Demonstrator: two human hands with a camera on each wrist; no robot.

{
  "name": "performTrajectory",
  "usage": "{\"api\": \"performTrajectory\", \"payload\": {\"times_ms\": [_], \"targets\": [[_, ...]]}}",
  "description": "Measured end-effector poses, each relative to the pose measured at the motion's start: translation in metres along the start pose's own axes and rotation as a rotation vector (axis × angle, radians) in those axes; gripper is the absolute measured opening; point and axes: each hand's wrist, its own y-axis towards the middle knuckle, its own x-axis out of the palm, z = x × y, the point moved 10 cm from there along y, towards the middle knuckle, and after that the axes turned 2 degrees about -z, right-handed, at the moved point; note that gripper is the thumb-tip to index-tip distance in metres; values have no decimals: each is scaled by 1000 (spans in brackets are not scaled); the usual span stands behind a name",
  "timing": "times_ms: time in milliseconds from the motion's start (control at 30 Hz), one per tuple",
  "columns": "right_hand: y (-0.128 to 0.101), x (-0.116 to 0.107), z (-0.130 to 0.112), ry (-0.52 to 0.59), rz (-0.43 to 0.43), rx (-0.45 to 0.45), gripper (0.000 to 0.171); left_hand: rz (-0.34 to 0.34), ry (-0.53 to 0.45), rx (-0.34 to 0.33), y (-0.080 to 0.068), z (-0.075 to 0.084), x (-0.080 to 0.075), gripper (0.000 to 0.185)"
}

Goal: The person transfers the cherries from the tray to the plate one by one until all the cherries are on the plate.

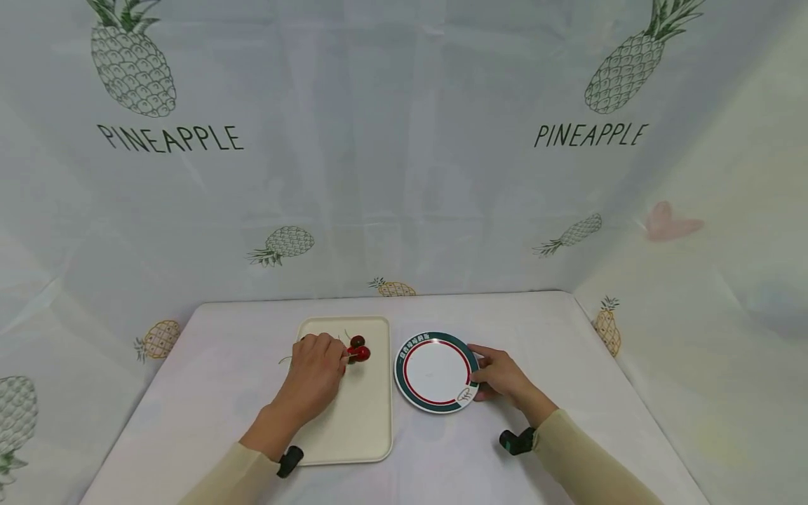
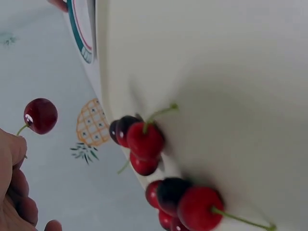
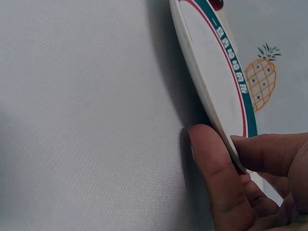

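My left hand (image 1: 328, 362) hovers over the far end of a cream tray (image 1: 360, 421) and pinches the stem of a red cherry (image 1: 362, 354). In the left wrist view that cherry (image 2: 41, 115) hangs from my fingers (image 2: 12, 154), apart from several cherries (image 2: 144, 140) lying on the tray (image 2: 221, 67). My right hand (image 1: 489, 373) grips the right rim of a white plate (image 1: 435, 370) with a green and red border. In the right wrist view my thumb (image 3: 216, 173) and fingers (image 3: 274, 154) pinch the plate's rim (image 3: 207, 91), which is tilted up off the table.
The tray and plate sit side by side on a white table (image 1: 208, 379). A pineapple-print cloth (image 1: 391, 175) hangs behind and along the right side. The plate has nothing on it. The table's far edge runs close behind the tray.
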Motion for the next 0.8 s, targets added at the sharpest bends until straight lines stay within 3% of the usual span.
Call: {"api": "performTrajectory", "payload": {"times_ms": [100,333,800], "targets": [[0,0,1,-8,4,-5,71,-31,-10,-1,14,9,9,18],[0,-1,0,-14,4,-5,70,-200,-28,-51,42,27,42,11],[-1,-1,0,-5,-10,11,70,-301,-60,-28,85,70,87,18]]}}
